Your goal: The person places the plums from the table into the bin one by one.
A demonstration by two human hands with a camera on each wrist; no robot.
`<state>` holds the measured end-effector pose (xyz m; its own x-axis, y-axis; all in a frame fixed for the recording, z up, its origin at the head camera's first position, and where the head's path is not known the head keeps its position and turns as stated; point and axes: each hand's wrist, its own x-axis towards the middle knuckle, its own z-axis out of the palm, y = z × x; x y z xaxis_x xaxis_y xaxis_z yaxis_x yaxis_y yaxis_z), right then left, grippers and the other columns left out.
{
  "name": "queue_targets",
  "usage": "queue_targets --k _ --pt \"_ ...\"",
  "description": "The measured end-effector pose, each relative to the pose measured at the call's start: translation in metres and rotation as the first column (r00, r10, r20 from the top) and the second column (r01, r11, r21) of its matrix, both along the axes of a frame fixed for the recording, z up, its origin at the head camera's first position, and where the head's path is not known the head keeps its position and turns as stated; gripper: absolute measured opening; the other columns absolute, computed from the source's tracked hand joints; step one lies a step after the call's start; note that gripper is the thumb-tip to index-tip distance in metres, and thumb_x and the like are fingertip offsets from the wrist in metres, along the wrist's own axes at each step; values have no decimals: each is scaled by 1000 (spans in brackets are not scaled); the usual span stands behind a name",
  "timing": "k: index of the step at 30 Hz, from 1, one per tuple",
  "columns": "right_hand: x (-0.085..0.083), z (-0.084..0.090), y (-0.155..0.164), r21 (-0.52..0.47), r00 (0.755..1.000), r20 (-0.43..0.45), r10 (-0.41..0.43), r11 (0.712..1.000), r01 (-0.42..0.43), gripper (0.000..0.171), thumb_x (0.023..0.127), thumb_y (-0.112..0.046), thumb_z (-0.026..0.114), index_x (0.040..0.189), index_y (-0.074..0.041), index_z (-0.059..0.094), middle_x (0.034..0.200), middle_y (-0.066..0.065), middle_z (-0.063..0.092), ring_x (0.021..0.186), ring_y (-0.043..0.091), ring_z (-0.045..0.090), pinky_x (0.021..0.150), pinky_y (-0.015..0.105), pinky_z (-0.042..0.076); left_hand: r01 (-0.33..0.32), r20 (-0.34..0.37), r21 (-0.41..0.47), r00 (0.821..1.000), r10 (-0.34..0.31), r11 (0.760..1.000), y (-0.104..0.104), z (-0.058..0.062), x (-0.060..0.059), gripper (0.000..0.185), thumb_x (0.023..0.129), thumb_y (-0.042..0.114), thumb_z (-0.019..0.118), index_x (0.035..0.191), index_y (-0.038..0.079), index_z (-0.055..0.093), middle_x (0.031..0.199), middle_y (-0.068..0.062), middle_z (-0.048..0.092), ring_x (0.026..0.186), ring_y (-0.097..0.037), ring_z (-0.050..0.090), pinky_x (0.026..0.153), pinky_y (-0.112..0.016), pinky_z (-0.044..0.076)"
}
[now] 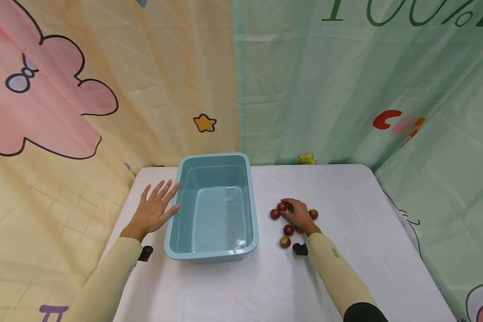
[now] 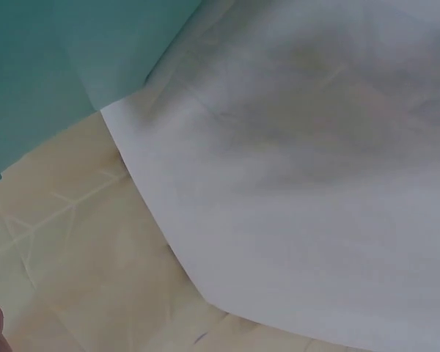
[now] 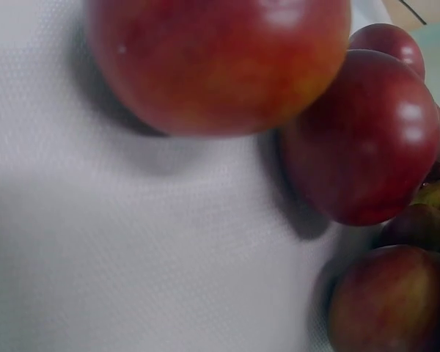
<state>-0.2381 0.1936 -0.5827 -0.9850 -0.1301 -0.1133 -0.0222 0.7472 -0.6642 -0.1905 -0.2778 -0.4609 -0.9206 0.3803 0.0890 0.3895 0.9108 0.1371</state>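
Observation:
A light blue rectangular plastic basin (image 1: 213, 257) stands on the white-covered table. My left hand (image 1: 153, 212) is spread with straight fingers, its fingertips and thumb touching the basin's left rim. To the right of the basin lies a loose group of red plums, among them one at the front (image 1: 285, 242) with a yellow-green patch. From above, my right hand (image 1: 299, 214) curls thumb and fingers round a greenish-red plum (image 1: 290, 208) at the back of the group. Large in the right wrist view are several plums (image 3: 363, 139); only a bit of the hand shows at the right edge.
The table (image 1: 330, 273) has a white cloth and rounded far corners. Printed curtains (image 1: 306, 89) hang close behind it and at both sides. A dark cable-like line (image 1: 414, 237) runs along the right curtain. The basin's inside shows no objects.

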Motion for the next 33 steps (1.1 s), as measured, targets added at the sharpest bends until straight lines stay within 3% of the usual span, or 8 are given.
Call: queue_targets --k 17,24,33 --pt "-1 1 -1 19 999 -35 -23 1000 23 50 87 -22 71 134 -9 56 134 16 56 124 36 49 105 54 36 -8 4 -8 1000 8 1000 2 0 -2 72 97 54 38 156 19 17 159 -18 18 147 -37 6 113 -58 -5" --pt "-1 11 -5 4 998 -46 -31 1000 31 50 87 -25 72 133 -10 57 121 12 62 97 27 54 91 45 47 5 18 7 1000 -5 1000 0 1 -1 72 97 53 38 156 19 15 161 -13 11 147 -37 4 114 -57 -6" --pt "-3 28 -11 -34 1000 -13 -18 999 17 51 90 -27 69 136 -12 54 137 13 54 113 32 53 97 50 45 47 25 70 999 -48 996 0 0 -1 73 97 49 41 155 13 16 162 -9 11 145 -39 9 114 -57 0"
